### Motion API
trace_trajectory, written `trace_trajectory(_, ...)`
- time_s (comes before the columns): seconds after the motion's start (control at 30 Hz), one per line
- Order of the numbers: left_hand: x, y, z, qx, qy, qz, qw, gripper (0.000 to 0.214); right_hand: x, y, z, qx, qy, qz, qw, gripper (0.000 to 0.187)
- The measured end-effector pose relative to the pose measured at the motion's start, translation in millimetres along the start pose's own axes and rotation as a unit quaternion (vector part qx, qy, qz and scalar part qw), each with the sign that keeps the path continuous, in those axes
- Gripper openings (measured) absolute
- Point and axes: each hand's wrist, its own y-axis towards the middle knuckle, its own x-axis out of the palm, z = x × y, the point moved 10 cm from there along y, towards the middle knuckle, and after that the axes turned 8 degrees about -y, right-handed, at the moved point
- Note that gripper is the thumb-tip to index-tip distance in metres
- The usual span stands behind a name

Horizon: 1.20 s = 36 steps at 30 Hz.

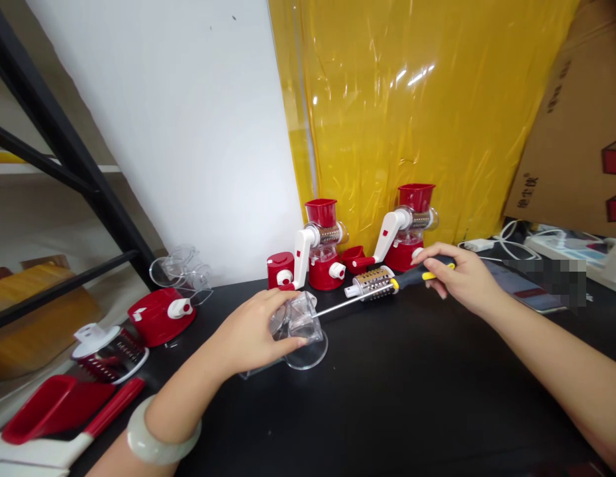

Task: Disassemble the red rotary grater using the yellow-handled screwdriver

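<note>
My left hand (pixel 251 331) is closed over a clear plastic housing (pixel 305 331) that rests on the black table (pixel 412 397). In my right hand (pixel 460 275) is a screwdriver (pixel 387 288) with a black and yellow handle. Its thin metal shaft runs left and its tip meets the clear housing. A steel grater drum (pixel 371 282) lies just behind the shaft.
Two assembled red and white rotary graters (pixel 320 248) (pixel 405 228) stand at the back by a yellow plastic curtain. Red base parts (pixel 159 315), a blade drum (pixel 106 348) and a red hopper (pixel 44 407) lie at left. A phone (pixel 524 288), cables and a power strip are at right.
</note>
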Motion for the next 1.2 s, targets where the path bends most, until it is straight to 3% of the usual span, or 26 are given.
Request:
trace_trajectory(0.1, 0.1, 0, 1, -0.001, 0.0, -0.001, 1.0, 0.069, 5, 0, 0, 0.014, 0.051, -0.02, 0.998, 0.056)
trace_trajectory(0.23, -0.8, -1, 3, 0.002, 0.0, -0.001, 1.0, 0.069, 9, 2, -12, -0.014, 0.199, -0.027, 0.979, 0.041)
trace_trajectory(0.3, -1.3, -1, 3, 0.003, 0.001, 0.0, 1.0, 0.069, 9, 3, -14, -0.018, 0.219, -0.031, 0.975, 0.041)
trace_trajectory(0.43, -0.8, -1, 2, 0.001, 0.004, 0.001, 1.0, 0.069, 5, 1, -11, -0.024, 0.142, -0.025, 0.989, 0.035)
trace_trajectory(0.57, 0.9, 0, 0, -0.002, 0.004, -0.005, 1.0, 0.07, 6, 1, -3, -0.01, 0.056, -0.04, 0.998, 0.043)
trace_trajectory(0.8, -0.8, -1, 2, 0.005, -0.001, 0.003, 1.0, 0.068, 5, 2, -16, -0.044, 0.19, -0.027, 0.98, 0.039)
trace_trajectory(0.97, -1.6, -2, 2, 0.012, -0.002, 0.006, 1.0, 0.068, 1, 0, -14, -0.038, 0.094, -0.017, 0.995, 0.034)
trace_trajectory(1.07, -2.1, -2, 2, 0.015, -0.003, 0.008, 1.0, 0.068, 1, -1, -6, -0.001, 0.023, -0.017, 1.0, 0.043)
trace_trajectory(1.2, -2.6, -1, 2, 0.015, -0.004, 0.011, 1.0, 0.067, 6, 0, -13, -0.009, 0.111, -0.033, 0.993, 0.047)
